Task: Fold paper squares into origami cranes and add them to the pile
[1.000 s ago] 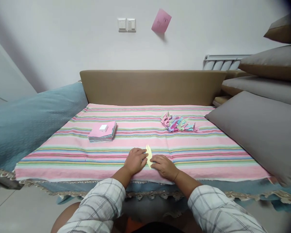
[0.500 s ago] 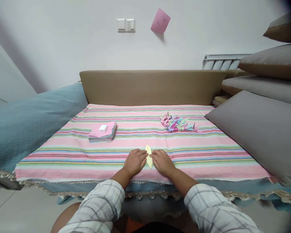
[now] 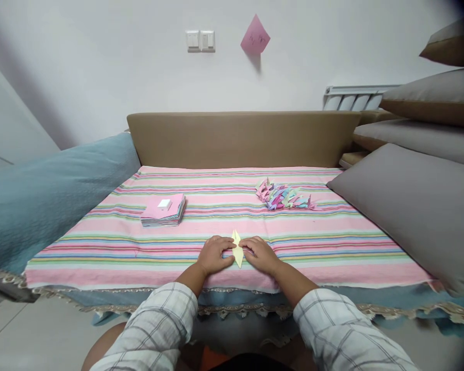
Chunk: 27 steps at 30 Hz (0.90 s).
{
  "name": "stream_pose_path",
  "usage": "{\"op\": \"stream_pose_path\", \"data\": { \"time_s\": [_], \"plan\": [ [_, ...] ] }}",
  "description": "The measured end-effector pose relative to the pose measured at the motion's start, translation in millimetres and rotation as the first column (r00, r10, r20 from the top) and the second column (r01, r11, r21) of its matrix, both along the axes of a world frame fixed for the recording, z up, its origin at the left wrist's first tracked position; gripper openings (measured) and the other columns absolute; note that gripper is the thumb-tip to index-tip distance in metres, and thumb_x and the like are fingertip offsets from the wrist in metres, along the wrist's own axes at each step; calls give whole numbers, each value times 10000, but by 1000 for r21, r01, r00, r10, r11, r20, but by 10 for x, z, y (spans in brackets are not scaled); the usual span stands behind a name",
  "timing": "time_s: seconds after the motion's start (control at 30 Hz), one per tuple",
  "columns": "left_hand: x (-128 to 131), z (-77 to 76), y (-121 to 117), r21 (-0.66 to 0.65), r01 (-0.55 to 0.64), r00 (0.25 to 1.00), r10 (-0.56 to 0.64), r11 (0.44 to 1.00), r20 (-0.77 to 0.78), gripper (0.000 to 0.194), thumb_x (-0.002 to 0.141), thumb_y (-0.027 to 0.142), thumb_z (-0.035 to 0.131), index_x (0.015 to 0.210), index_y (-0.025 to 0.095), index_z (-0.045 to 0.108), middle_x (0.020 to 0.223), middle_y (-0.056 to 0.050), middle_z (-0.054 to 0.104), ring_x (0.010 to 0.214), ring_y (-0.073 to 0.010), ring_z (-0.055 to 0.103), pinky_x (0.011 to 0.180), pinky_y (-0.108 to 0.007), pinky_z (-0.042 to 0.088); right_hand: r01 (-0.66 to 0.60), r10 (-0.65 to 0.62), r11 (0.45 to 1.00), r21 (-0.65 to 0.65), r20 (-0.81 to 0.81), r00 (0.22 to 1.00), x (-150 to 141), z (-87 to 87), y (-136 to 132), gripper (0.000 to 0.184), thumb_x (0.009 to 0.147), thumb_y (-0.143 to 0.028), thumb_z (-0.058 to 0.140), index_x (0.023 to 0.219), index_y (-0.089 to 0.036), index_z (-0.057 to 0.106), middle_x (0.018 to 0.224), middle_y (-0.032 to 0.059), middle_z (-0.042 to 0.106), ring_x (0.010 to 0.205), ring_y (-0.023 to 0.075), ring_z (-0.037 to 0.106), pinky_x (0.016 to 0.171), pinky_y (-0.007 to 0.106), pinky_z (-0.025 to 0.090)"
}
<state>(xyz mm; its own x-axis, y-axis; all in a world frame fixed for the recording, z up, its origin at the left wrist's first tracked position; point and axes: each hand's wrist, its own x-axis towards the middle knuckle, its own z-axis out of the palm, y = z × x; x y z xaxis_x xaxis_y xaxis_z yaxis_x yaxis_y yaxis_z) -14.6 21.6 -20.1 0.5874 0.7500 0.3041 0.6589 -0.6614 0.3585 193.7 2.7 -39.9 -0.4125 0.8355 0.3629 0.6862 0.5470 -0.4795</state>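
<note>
A small pale yellow folded paper [image 3: 237, 251] lies on the striped cloth [image 3: 325, 247] near its front edge. My left hand [image 3: 213, 255] presses on the paper's left side with curled fingers. From the right, my right hand [image 3: 260, 254] pinches the same paper, fingertips bent onto it. Both hands rest on the cloth, and their fingertips nearly meet over the paper. A stack of coloured paper squares [image 3: 164, 210] with a pink sheet on top sits to the back left. A pile of finished folded paper pieces [image 3: 283, 196] in several colours lies to the back right.
A blue-green cushion [image 3: 42, 196] borders the cloth on the left and grey cushions [image 3: 413, 206] on the right. A tan backrest [image 3: 239, 136] closes the far side. A pink note [image 3: 255, 36] and light switches [image 3: 200, 40] hang on the wall.
My right hand has slid slightly left and forward onto the yellow paper, closing the gap to my left hand. The pink wall note has swung a little.
</note>
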Motion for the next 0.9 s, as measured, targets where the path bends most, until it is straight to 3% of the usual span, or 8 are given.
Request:
{"op": "stream_pose_path", "data": {
  "time_s": [0.43, 0.67, 0.9],
  "plan": [
    [42, 26, 48, -72, -39, 999, 40, 997, 18, 301, 670, 301, 648, 967, 267, 681, 1118, 6, 657, 1040, -212, 564, 926, -369, 404, 27, -29, 999, -36, -61, 998, -17, 4, -13, 257, 815, -189, 498, 1043, -222, 613, 1075, 30, 653, 995, 189, 538, 884, 345, 393],
    [47, -24, 59, -29, -58, 998, 59, 998, 37, 236, 780, 408, 586, 950, 287, 696, 1093, 0, 668, 1007, -200, 575, 893, -348, 415, 22, -27, 998, -65, -80, 996, -7, 4, -15, 343, 743, -121, 504, 1052, -224, 611, 1097, 21, 644, 1015, 197, 522, 901, 337, 380],
    [92, -56, 73, -20, -89, 995, 90, 996, 51, 263, 866, 406, 485, 893, 291, 720, 1022, 1, 700, 943, -180, 595, 859, -320, 411, 30, -36, 997, -74, -69, 997, -14, 48, -23, 284, 756, -264, 599, 1038, -231, 616, 1091, 23, 638, 990, 192, 517, 869, 309, 381]
  ]
}}
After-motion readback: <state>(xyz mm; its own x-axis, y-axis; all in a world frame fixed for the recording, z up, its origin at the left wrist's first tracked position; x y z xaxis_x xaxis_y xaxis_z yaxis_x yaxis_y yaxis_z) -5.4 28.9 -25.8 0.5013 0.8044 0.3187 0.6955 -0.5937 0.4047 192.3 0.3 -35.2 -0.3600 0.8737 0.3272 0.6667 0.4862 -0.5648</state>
